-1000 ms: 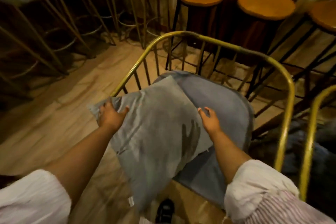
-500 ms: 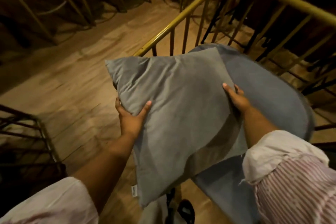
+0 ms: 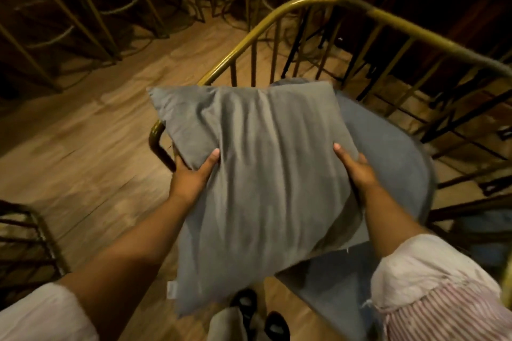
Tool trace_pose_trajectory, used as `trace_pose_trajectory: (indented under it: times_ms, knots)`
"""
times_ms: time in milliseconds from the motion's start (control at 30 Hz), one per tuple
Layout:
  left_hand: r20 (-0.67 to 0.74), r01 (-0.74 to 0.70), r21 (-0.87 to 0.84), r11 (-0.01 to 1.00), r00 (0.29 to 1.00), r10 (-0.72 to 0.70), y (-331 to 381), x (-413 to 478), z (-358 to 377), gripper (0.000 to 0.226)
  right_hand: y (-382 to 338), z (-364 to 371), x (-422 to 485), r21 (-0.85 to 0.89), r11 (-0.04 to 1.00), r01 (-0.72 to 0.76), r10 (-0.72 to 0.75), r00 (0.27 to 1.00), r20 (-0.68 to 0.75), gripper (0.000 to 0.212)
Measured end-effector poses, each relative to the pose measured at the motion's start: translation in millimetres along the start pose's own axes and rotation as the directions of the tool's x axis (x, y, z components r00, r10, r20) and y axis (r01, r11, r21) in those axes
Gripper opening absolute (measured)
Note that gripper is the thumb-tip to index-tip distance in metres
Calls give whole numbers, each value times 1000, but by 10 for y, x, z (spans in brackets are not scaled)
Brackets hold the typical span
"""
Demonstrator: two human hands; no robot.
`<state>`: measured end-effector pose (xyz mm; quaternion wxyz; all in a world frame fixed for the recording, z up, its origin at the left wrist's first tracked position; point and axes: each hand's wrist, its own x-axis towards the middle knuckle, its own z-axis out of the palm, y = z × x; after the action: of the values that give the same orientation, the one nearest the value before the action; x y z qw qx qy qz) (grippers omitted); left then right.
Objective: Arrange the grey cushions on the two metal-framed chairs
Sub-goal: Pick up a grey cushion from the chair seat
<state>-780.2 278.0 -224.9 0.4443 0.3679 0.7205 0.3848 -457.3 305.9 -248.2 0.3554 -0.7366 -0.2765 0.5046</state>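
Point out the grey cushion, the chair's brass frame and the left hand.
grey cushion (image 3: 263, 174): head view, middle of its face.
brass frame (image 3: 318, 0): head view, top rail.
left hand (image 3: 194, 174): head view, back of hand.

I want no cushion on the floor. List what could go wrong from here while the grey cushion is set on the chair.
1. The grey cushion is held only at its side edges by the left hand and right hand; a loose grip could drop it.
2. Its near end overhangs the seat pad, so it may slide onto the wooden floor.
3. Its far corner could snag the gold chair frame.
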Motion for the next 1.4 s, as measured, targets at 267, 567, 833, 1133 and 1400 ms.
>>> trace_pose_trajectory:
  times_ms: [267, 567, 833, 1133, 1400]
  knots:
    - [314, -138, 211, 968, 947, 67, 860, 346, 635, 92, 341, -557, -671, 219, 975, 17, 56, 945, -323, 79]
    - [514, -130, 474, 871, 844, -154, 175, 693, 1251, 93, 1165, -451, -636, 171, 955, -242, 295, 834, -467, 108]
    - [473, -26, 441, 897, 857, -208, -82, 734, 1023, 105, 1154, -706, -419, 318, 926, -203, 315, 880, -356, 89]
    - [472, -72, 444, 893, 866, -165, 34, 717, 978, 84, 1169, -550, -655, 350, 921, -173, 315, 859, -403, 94]
    - [430, -105, 667, 738, 863, -266, -96, 732, 964, 98, 1300, -415, -601, 307, 937, -168, 287, 870, -401, 91]
